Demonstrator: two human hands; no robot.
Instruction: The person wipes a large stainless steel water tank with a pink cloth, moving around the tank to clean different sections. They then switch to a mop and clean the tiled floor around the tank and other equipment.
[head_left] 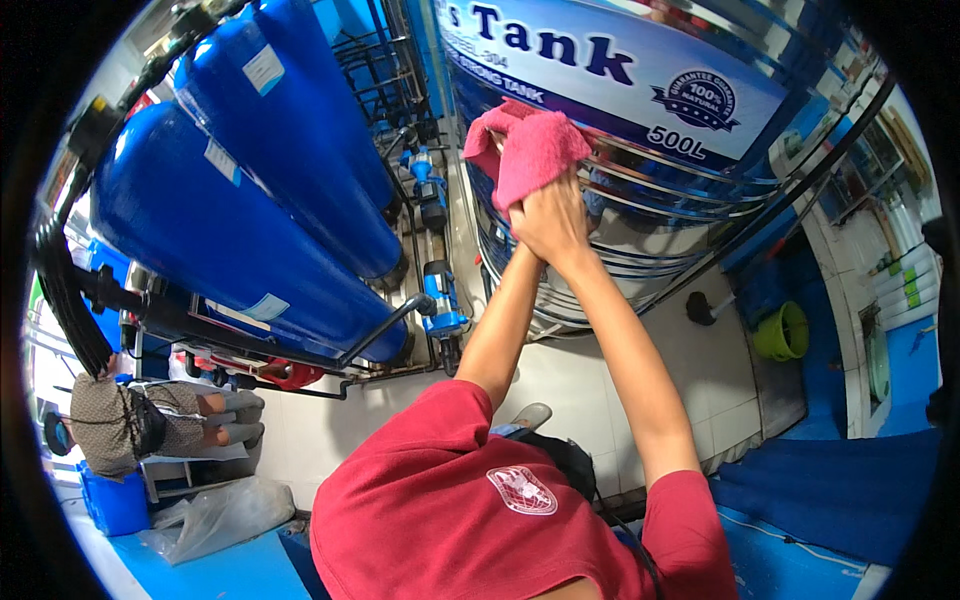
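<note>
A pink cloth (540,155) is bunched against the shiny steel tank (640,215), just below its blue and white label. My right hand (555,218) is closed on the cloth's lower end, knuckles up. My left forearm (502,325) reaches to the same spot and meets the right wrist. Most of my left hand is hidden behind the right hand and the cloth, so its fingers cannot be made out. Both arms are stretched out ahead of me.
Tall blue cylinders (240,215) stand at the left with black pipes (190,325) before them. Blue pumps (440,297) sit between cylinders and tank. A lime-green bucket (781,332) stands at the right. Another person (140,425) is at the far left, near a plastic bag (235,515).
</note>
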